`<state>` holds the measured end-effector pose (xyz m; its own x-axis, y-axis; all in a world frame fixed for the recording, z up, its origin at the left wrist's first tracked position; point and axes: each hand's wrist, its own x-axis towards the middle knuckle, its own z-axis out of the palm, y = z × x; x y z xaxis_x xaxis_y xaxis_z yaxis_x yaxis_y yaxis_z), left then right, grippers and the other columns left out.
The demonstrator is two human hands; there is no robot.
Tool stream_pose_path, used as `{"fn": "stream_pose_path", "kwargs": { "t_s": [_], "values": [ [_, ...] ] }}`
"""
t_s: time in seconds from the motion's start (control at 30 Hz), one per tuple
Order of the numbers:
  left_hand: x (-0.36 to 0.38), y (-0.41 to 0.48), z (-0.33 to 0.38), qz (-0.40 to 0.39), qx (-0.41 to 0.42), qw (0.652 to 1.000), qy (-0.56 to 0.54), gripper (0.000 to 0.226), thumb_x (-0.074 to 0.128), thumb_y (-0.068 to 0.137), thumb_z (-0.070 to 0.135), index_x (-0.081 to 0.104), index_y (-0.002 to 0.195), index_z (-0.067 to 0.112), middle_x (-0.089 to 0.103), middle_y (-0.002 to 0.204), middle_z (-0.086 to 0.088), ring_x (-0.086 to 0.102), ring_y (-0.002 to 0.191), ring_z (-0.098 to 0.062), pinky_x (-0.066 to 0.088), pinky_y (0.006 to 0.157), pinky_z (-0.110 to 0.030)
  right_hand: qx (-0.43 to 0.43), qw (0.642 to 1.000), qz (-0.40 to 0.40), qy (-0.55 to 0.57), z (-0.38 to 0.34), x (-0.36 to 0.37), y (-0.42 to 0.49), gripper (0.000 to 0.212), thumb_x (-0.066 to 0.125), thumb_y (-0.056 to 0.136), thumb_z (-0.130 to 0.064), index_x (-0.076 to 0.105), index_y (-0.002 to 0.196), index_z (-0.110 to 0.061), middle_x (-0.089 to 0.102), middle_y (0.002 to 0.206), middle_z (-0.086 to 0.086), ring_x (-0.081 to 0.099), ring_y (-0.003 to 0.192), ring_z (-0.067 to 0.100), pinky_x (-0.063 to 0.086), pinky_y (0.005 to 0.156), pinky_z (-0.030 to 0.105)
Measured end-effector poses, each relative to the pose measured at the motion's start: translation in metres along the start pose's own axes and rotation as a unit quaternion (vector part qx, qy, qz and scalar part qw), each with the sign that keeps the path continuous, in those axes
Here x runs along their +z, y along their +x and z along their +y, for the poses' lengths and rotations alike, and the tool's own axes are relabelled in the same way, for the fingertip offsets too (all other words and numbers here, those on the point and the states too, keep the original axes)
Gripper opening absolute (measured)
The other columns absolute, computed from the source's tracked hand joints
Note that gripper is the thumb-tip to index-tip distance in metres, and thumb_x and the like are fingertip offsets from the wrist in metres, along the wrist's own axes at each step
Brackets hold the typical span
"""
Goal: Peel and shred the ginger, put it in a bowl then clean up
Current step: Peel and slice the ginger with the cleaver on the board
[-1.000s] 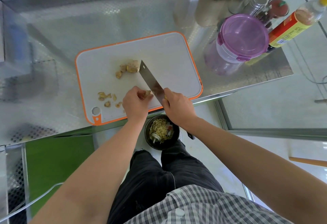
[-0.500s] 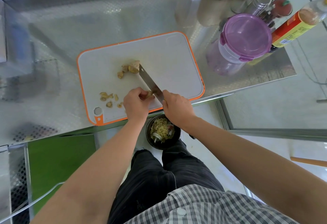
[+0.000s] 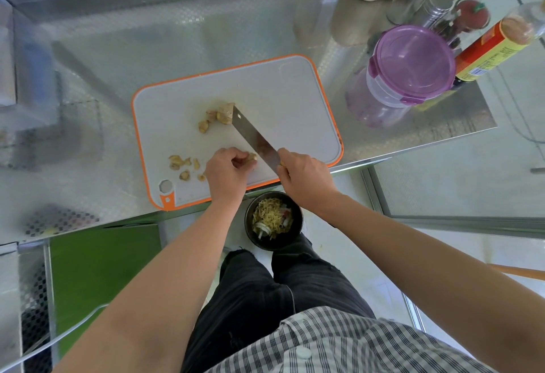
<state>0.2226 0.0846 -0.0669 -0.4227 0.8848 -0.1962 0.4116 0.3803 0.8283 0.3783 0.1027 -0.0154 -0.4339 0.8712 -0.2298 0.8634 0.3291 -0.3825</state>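
While left hand (image 3: 227,173) fingers pinch a ginger piece (image 3: 251,158) low on the orange-edged cutting board (image 3: 295,101), right hand (image 3: 306,179) fingers curl round the knife (image 3: 253,138); embossed steel tabletop (image 3: 177,48), writing on the bottle (image 3: 495,48) upper right unreadable.

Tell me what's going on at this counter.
A person is working ginger on the orange-rimmed cutting board. The left grip pinches a small ginger piece near the board's front edge, while the right grip holds a cleaver, its blade beside that piece. A larger ginger chunk lies mid-board by the blade's tip, and peel scraps lie front-left. Below the counter's edge, a dark container holds pale shreds.
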Motion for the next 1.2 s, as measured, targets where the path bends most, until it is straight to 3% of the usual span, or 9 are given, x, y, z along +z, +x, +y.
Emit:
{"fn": "stream_pose_path", "kwargs": {
  "t_s": [0.43,0.73,0.97,1.07,1.2],
  "values": [
    [0.0,0.001,-0.001,0.0,-0.005,1.0,0.004,0.015,0.081,0.073,0.014,0.068,0.079,0.019,0.069,0.081,-0.004,0.064,0.073,-0.017,0.054,0.076,-0.039,-0.005,1.0,-0.015,-0.02,-0.001,-0.002,-0.002,0.012,0.039,0.095,-0.016,0.033,0.086,-0.014,0.046,0.07,0.003,0.045,0.061,0.029,0.027,0.054,0.03],
    [0.0,0.002,0.002,0.004,-0.007,1.0,0.017,0.012,0.08,0.073,0.014,0.072,0.082,0.013,0.069,0.082,-0.005,0.062,0.072,-0.016,0.049,0.072,-0.027,0.002,0.997,-0.038,-0.062,-0.006,0.005,0.007,0.009,0.039,0.094,-0.013,0.032,0.089,-0.014,0.046,0.072,0.002,0.045,0.061,0.027,0.032,0.057,0.031],
    [-0.002,-0.001,0.002,-0.001,0.019,0.999,0.037,0.01,0.077,0.078,0.016,0.071,0.084,0.012,0.068,0.08,-0.003,0.061,0.072,-0.018,0.048,0.07,-0.031,-0.001,0.995,-0.039,-0.095,-0.006,0.011,0.007,0.009,0.038,0.095,-0.01,0.044,0.102,-0.011,0.046,0.078,0.001,0.045,0.063,0.026,0.03,0.058,0.031],
    [-0.003,-0.002,0.003,0.016,0.022,0.998,0.053,0.013,0.07,0.085,0.025,0.061,0.083,0.016,0.064,0.076,0.002,0.059,0.071,-0.016,0.046,0.068,-0.03,-0.003,0.998,0.007,-0.061,-0.001,0.009,0.005,0.004,0.04,0.095,-0.012,0.041,0.091,-0.012,0.049,0.075,0.003,0.044,0.061,0.029,0.029,0.055,0.031],
    [-0.007,-0.003,-0.001,0.021,0.02,0.997,0.065,0.011,0.064,0.085,0.021,0.062,0.094,0.014,0.063,0.081,-0.002,0.056,0.073,-0.017,0.046,0.071,-0.032,0.016,0.991,0.126,0.026,0.006,0.004,0.0,0.019,0.045,0.091,-0.01,0.031,0.08,-0.015,0.039,0.061,0.002,0.038,0.048,0.03,0.017,0.044,0.027]
  ]
}}
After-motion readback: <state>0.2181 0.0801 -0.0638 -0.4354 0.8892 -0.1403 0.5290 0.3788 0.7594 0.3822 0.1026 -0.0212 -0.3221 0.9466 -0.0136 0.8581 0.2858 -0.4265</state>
